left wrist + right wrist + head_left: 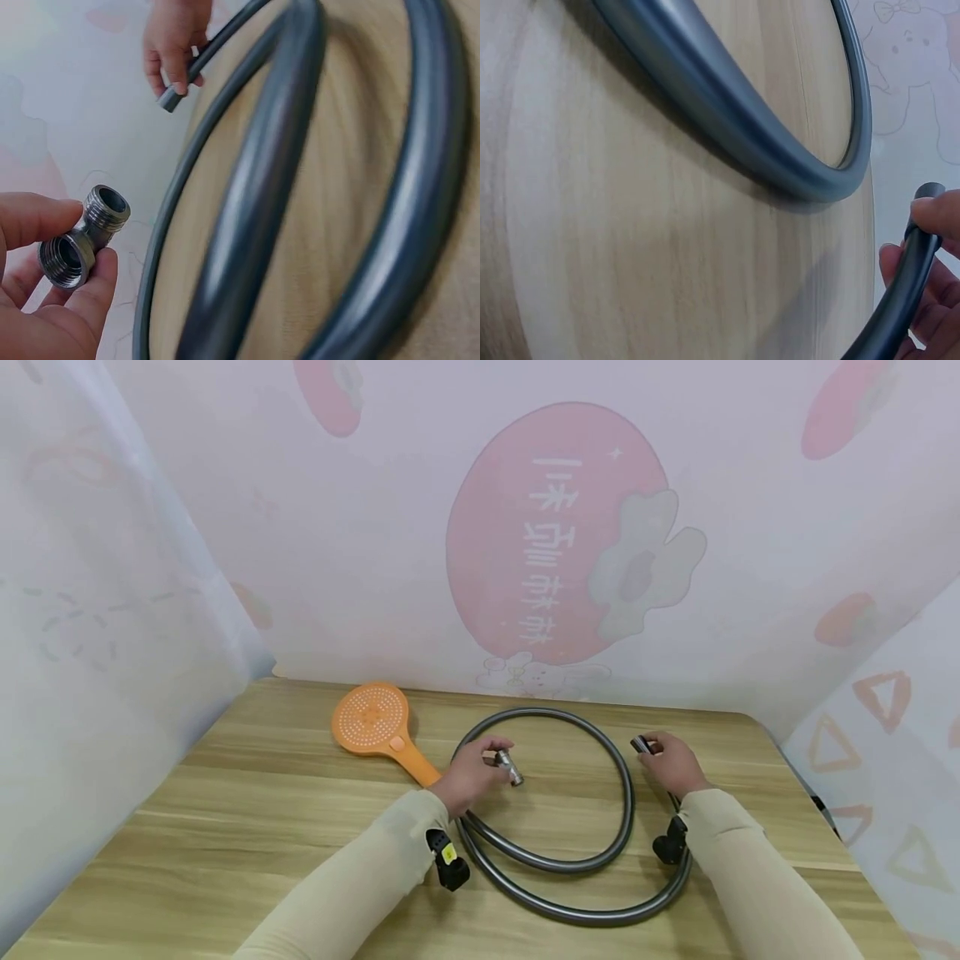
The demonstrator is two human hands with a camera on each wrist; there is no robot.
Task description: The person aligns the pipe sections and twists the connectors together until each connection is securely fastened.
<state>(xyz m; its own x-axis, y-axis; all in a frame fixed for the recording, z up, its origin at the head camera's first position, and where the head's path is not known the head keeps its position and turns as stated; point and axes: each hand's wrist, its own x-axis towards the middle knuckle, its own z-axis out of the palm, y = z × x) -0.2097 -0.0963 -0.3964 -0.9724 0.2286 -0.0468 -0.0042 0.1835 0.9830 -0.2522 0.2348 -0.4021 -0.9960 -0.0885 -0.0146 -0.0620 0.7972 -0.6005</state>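
Between thumb and fingers, my left hand pinches a small silver threaded pipe fitting. It has a male threaded end and a wider, internally threaded opening, both facing the camera in the left wrist view. My right hand grips a dark grey shower hose close to its end, thumb on the end collar. The rest of the hose lies in loose loops on the table between and below the hands. An orange shower head lies face up at the left, its handle end hidden behind my left hand.
The wood-grain table has its back edge against a pale printed curtain. More curtain hangs on both sides. A black wrist camera sits on the left wrist, and another on the right wrist, above the hose.
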